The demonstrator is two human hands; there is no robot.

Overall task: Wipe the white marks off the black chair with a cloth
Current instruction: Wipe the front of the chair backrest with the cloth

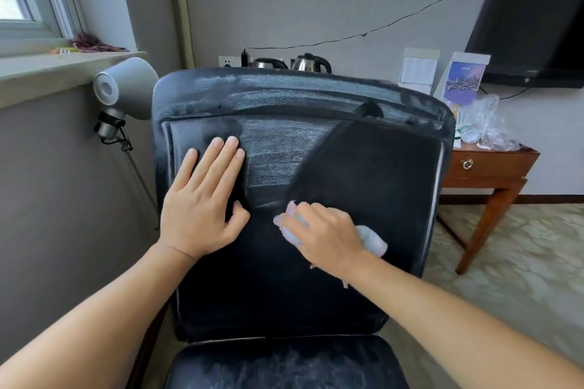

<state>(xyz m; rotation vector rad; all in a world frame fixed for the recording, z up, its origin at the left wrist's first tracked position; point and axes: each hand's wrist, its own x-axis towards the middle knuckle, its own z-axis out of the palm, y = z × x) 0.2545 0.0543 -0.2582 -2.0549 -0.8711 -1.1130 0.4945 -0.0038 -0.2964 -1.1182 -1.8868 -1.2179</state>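
**Black chair half wiped, cloth held against the backrest**

Nearest the camera, the seat (284,366) of the black chair (363,183) is seen smeared with faint white marks. Above it, the backrest is faced from the front. The left hand (202,208) is laid flat on the left part of the backrest, fingers straight and together, nothing held. The right hand (325,237) is curled round a pale cloth (373,238), pink and light blue, which is pressed against the middle of the backrest; bits of it are seen at both sides of the fist.

The right and lower parts of the backrest are seen clean and deep black. A chalky wedge of white marks (275,151) is left in the upper middle, and the padded top edge is streaked white across its width.

Behind the chair, 2 kettles (311,63) are partly hidden by its top. To the right, a wooden worktop (493,164) with 1 drawer carries a clear plastic bag (483,123), whose contents cannot be made out, and leaflet stands (464,79). A grey lamp (126,88) is seen on the left, under the windowsill.
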